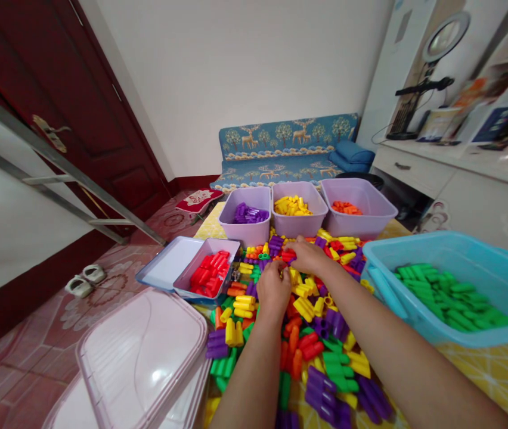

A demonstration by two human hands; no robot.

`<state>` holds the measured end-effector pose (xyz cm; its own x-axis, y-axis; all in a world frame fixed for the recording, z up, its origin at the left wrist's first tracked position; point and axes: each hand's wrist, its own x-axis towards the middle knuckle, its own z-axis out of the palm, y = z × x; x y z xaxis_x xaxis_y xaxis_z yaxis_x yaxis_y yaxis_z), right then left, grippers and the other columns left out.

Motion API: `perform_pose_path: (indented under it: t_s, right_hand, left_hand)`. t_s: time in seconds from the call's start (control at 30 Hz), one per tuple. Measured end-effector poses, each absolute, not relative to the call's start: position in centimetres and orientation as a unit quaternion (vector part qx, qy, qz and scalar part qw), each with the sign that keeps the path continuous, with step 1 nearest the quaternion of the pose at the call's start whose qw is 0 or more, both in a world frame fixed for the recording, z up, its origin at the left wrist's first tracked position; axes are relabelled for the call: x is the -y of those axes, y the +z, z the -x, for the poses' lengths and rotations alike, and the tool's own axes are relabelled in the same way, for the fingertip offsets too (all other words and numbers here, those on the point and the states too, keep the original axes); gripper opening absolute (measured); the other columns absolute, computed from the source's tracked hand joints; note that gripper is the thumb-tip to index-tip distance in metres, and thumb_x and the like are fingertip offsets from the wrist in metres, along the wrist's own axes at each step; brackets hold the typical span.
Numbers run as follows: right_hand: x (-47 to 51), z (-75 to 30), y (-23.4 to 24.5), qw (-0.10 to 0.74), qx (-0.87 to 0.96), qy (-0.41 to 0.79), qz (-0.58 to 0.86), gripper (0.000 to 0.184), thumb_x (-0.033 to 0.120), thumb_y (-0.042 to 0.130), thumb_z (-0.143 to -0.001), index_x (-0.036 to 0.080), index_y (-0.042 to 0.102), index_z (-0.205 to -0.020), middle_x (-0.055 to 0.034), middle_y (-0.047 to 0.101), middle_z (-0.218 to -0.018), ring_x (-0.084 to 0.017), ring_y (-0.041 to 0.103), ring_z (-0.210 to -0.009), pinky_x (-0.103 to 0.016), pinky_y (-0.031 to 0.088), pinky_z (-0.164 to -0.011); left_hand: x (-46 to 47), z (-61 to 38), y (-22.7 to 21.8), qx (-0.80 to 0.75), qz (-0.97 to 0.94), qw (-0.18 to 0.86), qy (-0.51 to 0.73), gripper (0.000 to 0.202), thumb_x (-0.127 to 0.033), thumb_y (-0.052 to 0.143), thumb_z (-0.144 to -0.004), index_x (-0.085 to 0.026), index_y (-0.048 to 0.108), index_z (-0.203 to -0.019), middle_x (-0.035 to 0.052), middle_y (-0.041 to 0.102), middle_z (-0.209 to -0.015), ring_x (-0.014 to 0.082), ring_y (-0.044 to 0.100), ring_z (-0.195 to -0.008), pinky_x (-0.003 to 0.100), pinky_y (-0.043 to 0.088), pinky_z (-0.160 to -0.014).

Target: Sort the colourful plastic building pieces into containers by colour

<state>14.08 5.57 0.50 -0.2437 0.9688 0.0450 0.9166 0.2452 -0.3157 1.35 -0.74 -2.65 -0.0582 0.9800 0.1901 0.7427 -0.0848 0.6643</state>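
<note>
Forearms [254,369]: cut off at the bottom edge, blocking much of the near pile.
Lids [142,351]: stacked left of the pile; lower one mostly covered, cut off below.
Loose pieces [305,308]: heaped on the yellow tablecloth [491,375], mixed red, orange, yellow, green, purple; some side by side in short rows, some under the forearms.
Left hand [274,289]: low over the pile, fingers bent, tips close to the right hand's. Cannot tell if gripping.
Right hand [307,256]: just beyond the left, fingers curled down by small red pieces [288,256]. Grip hidden, cannot tell.
Teal basin [455,244]: right of the pile, far right end cut off; green pieces [455,295] inside.
Lidded box [169,262]: open at left, red pieces [211,274] inside.
Lilac bins [245,233]: three in a row behind the pile; purple, yellow, orange contents from left to right, partly behind front walls.
Stool [198,199]: partly hidden by the table.
Shoes [84,280]: on the floor at left.
Ladder-like frame [75,174]: across part of the door [8,59].
Sofa [281,140]: lower front behind the bins.
Dresser [415,167]: cut off at right; clutter [499,113] on top too blurred to name.
</note>
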Motion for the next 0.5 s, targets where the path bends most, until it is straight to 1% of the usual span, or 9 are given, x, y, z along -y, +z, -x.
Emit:
perform_pose_path:
  t_s: [0.17,0.23,0.3,0.33,0.4,0.5]
  right_hand:
    - [-4.9,-14.2,0.7,0.125,0.786,0.129,0.591,0.031,0.017,0.065,-0.068,0.022,0.064,-0.099,-0.0078,0.058,-0.106,-0.023,0.061,-0.094,-0.032,0.044,-0.082]
    - [-4.4,-14.1,0.6,0.141,0.787,0.142,0.583,0.026,0.015,0.063,-0.068,0.022,0.065,-0.093,-0.0064,0.06,-0.105,-0.022,0.061,-0.096,-0.031,0.044,-0.083]
    - [-3.9,-14.0,0.3,0.16,0.788,0.158,0.573,0.025,0.015,0.062,-0.069,0.022,0.065,-0.093,-0.0046,0.063,-0.106,-0.021,0.06,-0.099,-0.029,0.044,-0.085]
    - [-3.6,-14.0,0.1,0.17,0.786,0.167,0.57,0.028,0.015,0.061,-0.069,0.023,0.064,-0.096,-0.0041,0.064,-0.108,-0.021,0.06,-0.101,-0.028,0.044,-0.086]
    - [-3.1,-14.0,-0.2,0.187,0.78,0.178,0.57,0.041,0.015,0.06,-0.07,0.022,0.06,-0.111,-0.0052,0.063,-0.116,-0.021,0.059,-0.106,-0.029,0.044,-0.089]
    - [-3.0,-14.1,-0.5,0.205,0.765,0.187,0.581,0.06,0.019,0.063,-0.07,0.02,0.05,-0.129,-0.0098,0.056,-0.13,-0.024,0.053,-0.118,-0.034,0.041,-0.097]
  left_hand:
    - [0.9,-1.4,-2.6,-0.659,-0.642,0.185,0.346,0.038,-0.025,0.05,-0.083,-0.02,0.053,-0.121,0.0101,0.062,-0.114,0.0207,0.061,-0.098,0.03,0.046,-0.083]
    - [1.0,-1.4,-2.4,-0.662,-0.644,0.183,0.337,0.044,-0.025,0.05,-0.082,-0.02,0.049,-0.127,0.0117,0.059,-0.117,0.0219,0.061,-0.098,0.031,0.046,-0.082]
    - [1.1,-1.4,-2.2,-0.664,-0.647,0.187,0.326,0.048,-0.023,0.05,-0.081,-0.021,0.048,-0.129,0.0124,0.055,-0.121,0.0222,0.061,-0.099,0.031,0.046,-0.083]
    - [1.1,-1.4,-2.1,-0.662,-0.649,0.191,0.323,0.049,-0.022,0.05,-0.08,-0.021,0.049,-0.129,0.0123,0.053,-0.124,0.0222,0.061,-0.1,0.031,0.046,-0.083]
    - [1.1,-1.4,-2.1,-0.651,-0.656,0.201,0.326,0.05,-0.02,0.051,-0.079,-0.022,0.05,-0.128,0.0118,0.052,-0.127,0.0223,0.061,-0.102,0.031,0.046,-0.086]
    - [1.0,-1.3,-2.2,-0.638,-0.655,0.216,0.344,0.055,-0.017,0.051,-0.077,-0.021,0.046,-0.132,0.0118,0.056,-0.126,0.0229,0.06,-0.106,0.032,0.045,-0.09]
